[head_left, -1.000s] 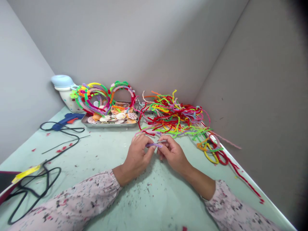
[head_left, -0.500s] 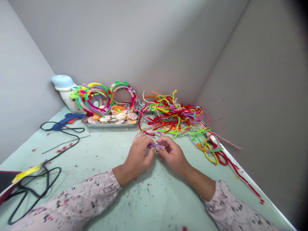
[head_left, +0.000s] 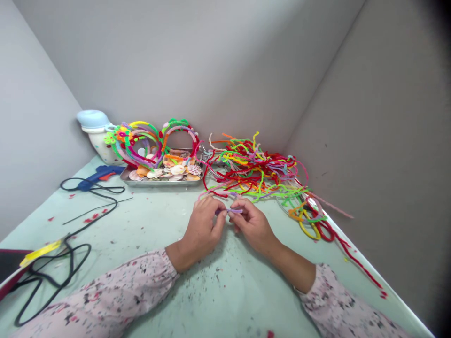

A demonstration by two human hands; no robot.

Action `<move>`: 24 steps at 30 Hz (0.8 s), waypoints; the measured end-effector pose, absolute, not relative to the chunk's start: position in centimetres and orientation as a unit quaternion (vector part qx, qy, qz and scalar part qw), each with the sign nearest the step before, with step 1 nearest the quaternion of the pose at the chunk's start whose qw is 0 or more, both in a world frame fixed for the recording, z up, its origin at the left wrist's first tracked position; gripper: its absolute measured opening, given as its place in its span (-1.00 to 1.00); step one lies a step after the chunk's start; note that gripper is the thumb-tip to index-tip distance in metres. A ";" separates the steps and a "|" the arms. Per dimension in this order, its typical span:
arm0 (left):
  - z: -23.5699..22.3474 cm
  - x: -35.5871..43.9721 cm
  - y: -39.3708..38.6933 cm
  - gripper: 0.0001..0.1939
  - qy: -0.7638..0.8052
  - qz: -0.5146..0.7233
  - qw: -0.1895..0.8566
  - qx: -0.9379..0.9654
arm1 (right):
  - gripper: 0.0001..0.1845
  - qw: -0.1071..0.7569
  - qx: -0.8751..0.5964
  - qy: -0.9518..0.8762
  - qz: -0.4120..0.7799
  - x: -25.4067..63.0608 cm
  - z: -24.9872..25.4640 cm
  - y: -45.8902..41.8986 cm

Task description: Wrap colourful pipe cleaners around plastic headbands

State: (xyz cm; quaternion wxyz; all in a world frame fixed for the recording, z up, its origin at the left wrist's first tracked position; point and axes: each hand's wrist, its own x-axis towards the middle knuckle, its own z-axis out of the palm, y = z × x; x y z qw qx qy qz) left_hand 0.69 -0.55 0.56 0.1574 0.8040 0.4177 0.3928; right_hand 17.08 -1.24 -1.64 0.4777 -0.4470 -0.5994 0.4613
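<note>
Between my fingertips, above the middle of the table, is a short purple pipe cleaner [head_left: 235, 211]. My left hand [head_left: 205, 224] pinches its left part with thumb and forefinger. On the other side my right hand [head_left: 254, 225] is closed on the right part, whose end pokes out over the thumb. The fingers hide some of the piece. Just beyond my hands lies a tangled heap of coloured pipe cleaners [head_left: 250, 173], red, green, yellow, pink and purple.
A metal tray [head_left: 162, 183] of seashells stands at the back, with pipe-cleaner headbands [head_left: 141, 145] on it. Left of it are a blue glue gun [head_left: 100, 176], its black cord [head_left: 112, 206] and a blue-lidded white bottle [head_left: 100, 141]. Yellow-handled scissors [head_left: 310, 227] lie at the right edge.
The purple pipe cleaner has turned slightly between my fingertips, and the left thumb has shifted a little over it. Both hands stay in nearly the same place.
</note>
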 end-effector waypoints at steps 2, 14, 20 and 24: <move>0.6 0.7 -0.6 -0.89 0.417 0.392 0.155 0.805 | -0.78 0.478 -0.446 -0.601 0.461 17.1 -1.6 -1.3; 0.2 0.7 -0.5 -0.94 0.401 0.380 0.136 0.822 | -0.82 0.473 -0.448 -0.606 0.455 17.2 -1.3 -1.2; 0.4 0.7 -0.6 -0.96 0.396 0.376 0.132 0.827 | -0.83 0.457 -0.438 -0.605 0.483 17.4 -1.4 -1.3; 0.6 0.6 -0.6 -0.95 0.393 0.373 0.131 0.830 | -0.82 0.448 -0.435 -0.600 0.500 17.5 -1.5 -1.3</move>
